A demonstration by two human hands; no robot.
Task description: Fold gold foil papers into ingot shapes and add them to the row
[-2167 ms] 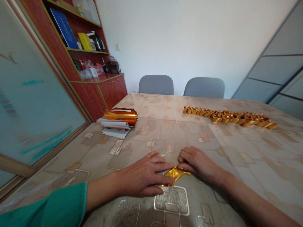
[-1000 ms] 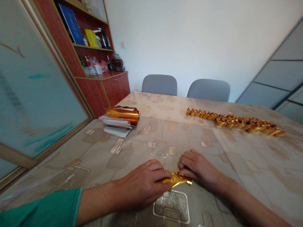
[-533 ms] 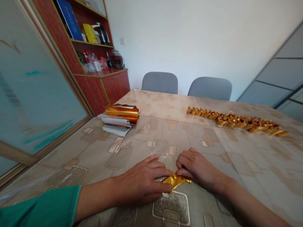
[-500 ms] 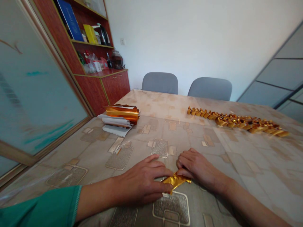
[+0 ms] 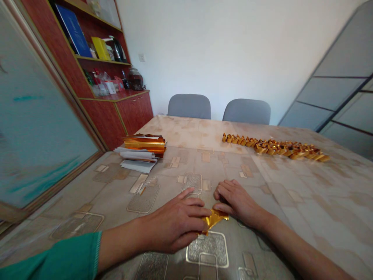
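A small folded piece of gold foil paper (image 5: pixel 214 219) lies on the patterned tablecloth between my two hands. My left hand (image 5: pixel 182 221) reaches in from the left in a green sleeve. Its fingers lie over the foil's left end and press it down, hiding that part. On the far right end of the foil rests the thumb of my right hand (image 5: pixel 234 198), whose other fingers are curled in against the cloth. The exact fold under the fingers cannot be made out.
Rolled gold foil sheets (image 5: pixel 145 144) and white-backed papers (image 5: pixel 136 165) are stacked at the left. Rows of folded gold foil pieces (image 5: pixel 274 147) stretch across the far right. Two grey chairs (image 5: pixel 189 105) stand behind the table, and a red cabinet (image 5: pixel 134 112) is at the back left.
The view has tilted and shifted slightly, so everything sits a little further left. My left fingers now cover more of the foil's near end. Both hands stay at the foil.
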